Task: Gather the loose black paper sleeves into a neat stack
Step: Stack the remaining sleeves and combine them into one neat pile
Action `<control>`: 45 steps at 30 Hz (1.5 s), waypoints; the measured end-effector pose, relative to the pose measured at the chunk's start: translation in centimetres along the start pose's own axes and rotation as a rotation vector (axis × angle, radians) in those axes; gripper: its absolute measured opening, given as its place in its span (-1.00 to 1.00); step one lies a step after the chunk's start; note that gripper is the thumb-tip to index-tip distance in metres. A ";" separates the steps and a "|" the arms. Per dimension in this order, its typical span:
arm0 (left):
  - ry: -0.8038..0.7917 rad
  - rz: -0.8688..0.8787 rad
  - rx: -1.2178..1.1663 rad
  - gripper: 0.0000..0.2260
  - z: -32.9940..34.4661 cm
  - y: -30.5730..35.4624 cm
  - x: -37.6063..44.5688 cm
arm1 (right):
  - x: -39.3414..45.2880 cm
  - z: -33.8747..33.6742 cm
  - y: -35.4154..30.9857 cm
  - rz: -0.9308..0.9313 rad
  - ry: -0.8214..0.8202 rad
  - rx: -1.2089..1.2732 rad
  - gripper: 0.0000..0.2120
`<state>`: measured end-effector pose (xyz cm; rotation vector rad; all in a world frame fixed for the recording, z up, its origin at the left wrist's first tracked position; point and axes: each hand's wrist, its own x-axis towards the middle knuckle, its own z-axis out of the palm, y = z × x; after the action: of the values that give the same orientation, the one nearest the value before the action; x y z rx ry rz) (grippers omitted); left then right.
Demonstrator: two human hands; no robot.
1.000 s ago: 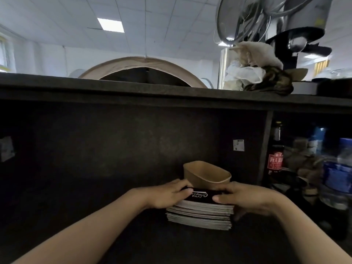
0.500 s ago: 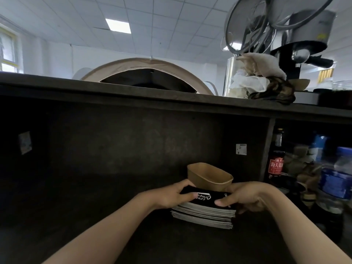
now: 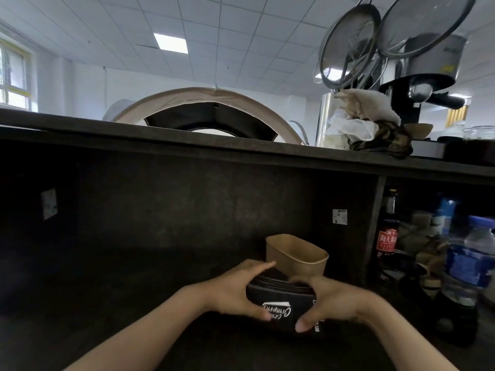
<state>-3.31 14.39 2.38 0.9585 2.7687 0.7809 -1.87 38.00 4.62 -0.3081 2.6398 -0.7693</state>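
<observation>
A stack of black paper sleeves [image 3: 278, 301] with white script lettering stands tilted up on edge inside the dark shelf, its printed face turned toward me. My left hand [image 3: 235, 290] grips its left side, thumb across the front. My right hand [image 3: 334, 301] grips the right side, thumb on the front lower corner. Both hands hold the stack together between them. The bottom edge of the stack is hidden by my thumbs.
A brown paper bowl [image 3: 294, 257] sits just behind the stack. A shelf divider [image 3: 373, 226] stands to the right, with a dark sauce bottle [image 3: 387, 231] and a blue-labelled water bottle [image 3: 467, 261] beyond it. The countertop [image 3: 187, 140] overhangs above.
The stack lay flat on the shelf before; both hands have now closed on its sides and tipped it up on edge, facing me.
</observation>
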 end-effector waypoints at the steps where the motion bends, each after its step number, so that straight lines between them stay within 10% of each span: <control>1: -0.030 -0.014 0.130 -0.09 0.1 -0.1 -0.3 | -0.1 1.0 -0.4 -0.060 0.064 -0.056 -0.10; 20: -0.003 -0.284 0.536 -0.07 -3.1 -3.5 -8.6 | 4.3 8.2 -7.4 -0.335 0.178 -0.084 0.11; 34: 0.122 -0.449 0.228 0.37 -4.9 -7.9 -12.3 | 8.1 11.7 -12.6 -0.360 0.065 0.350 0.21; 45: 0.208 -0.385 0.366 0.05 -3.7 -9.2 -12.1 | 9.9 12.9 -10.7 -0.415 0.050 0.616 0.35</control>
<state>0.30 -0.62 0.17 0.3675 3.2011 0.3374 -4.44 20.00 -2.41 -0.6665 2.2490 -1.6787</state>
